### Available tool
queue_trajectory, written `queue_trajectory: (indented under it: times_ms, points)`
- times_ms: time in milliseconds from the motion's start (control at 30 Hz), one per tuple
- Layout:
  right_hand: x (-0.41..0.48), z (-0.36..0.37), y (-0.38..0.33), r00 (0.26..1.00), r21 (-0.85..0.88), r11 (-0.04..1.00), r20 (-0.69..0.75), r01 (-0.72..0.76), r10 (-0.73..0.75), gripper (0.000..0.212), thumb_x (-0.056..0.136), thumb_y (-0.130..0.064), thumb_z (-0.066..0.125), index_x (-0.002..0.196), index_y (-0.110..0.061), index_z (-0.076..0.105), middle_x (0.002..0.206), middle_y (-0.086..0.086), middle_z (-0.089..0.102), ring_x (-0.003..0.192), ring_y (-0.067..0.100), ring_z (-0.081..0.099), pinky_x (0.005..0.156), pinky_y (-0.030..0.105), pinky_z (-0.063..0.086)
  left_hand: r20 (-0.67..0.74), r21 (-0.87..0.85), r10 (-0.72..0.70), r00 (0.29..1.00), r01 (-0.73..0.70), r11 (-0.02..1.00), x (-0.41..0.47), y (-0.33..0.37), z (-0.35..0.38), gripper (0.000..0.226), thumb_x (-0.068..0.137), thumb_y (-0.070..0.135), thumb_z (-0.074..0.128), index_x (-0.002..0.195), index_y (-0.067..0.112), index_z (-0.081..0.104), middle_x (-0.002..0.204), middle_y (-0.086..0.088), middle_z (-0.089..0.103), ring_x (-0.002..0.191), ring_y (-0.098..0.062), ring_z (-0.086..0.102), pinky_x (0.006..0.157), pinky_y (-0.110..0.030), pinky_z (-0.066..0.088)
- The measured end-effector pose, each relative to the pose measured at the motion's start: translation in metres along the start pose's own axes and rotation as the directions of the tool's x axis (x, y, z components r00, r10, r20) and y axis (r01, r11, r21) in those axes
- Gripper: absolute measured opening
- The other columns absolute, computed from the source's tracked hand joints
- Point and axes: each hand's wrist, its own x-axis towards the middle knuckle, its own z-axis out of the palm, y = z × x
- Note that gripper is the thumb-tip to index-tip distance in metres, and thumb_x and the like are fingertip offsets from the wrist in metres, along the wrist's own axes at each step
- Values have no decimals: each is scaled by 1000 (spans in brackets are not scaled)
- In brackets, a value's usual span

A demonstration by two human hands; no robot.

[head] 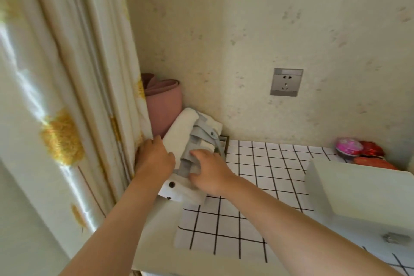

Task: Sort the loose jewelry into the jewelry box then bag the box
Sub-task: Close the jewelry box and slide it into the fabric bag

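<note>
L hand [154, 159] at bag [181, 134] left edge, grip can't tell | R hand [210, 171] clutching bag's grey flap | white box [358, 190] right of hands on grid-cloth surface [246, 186] | curtain [67, 96] left, wall socket [286, 82] beyond

Home, floral curtain [60, 96], wall socket [286, 82]

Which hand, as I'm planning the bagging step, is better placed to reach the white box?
Probably the right hand: it holds the bag, nearer the white box, while the left hand sits beyond it, by the curtain.
</note>
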Motion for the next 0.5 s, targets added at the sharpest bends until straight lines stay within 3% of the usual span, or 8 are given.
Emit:
queue_trajectory:
  times_ms: [100, 200, 367, 433, 500]
  points:
    - [9, 6, -1, 999, -124, 992, -44, -11, 5, 72, 90, -45, 58, 153, -28, 26, 152, 2, 40, 136, 31, 35, 112, 45, 33, 23, -109, -5, 1000, 8, 994, 7, -2, -2, 24, 90, 17, 58, 112, 7, 55, 118, -15, 56, 108, -32, 55, 91, -40, 49]
    - [11, 3, 0, 992, -44, 999, -121, 18, -23, 87, 86, -49, 60, 155, -32, 11, 149, 3, 42, 137, 29, 37, 110, 47, 37, -91, -193, 73, 993, -90, 977, 9, 0, -5, 13, 82, 9, 57, 94, 12, 62, 94, -7, 63, 87, -28, 62, 74, -38, 55]
    - [4, -33, 2, 955, 60, 978, -236, 201, -182, 98, 88, -22, 66, 156, -42, -2, 160, 0, 17, 141, 26, 36, 104, 48, 46, -73, -507, 209, 975, -217, 835, -7, 29, -18, 44, 88, 16, 61, 132, 24, 59, 118, 4, 59, 105, -15, 58, 89, -30, 50]
    - [-2, -49, 9, 930, -10, 966, -270, 257, -250, 96, 85, -15, 66, 154, -48, 7, 162, 0, 12, 134, 26, 46, 95, 44, 52, -50, -589, 289, 956, -262, 765, -18, 44, -21, 41, 89, 23, 63, 129, 26, 61, 119, 11, 60, 106, -6, 58, 89, -22, 45]
    - [-8, -61, 20, 900, -153, 947, -298, 283, -317, 78, 84, -14, 67, 149, -41, 33, 162, 2, 16, 130, 25, 50, 93, 39, 52, -4, -670, 387, 922, -290, 684, -29, 57, -19, 29, 89, 27, 65, 118, 31, 66, 111, 16, 65, 97, 2, 62, 85, -17, 48]
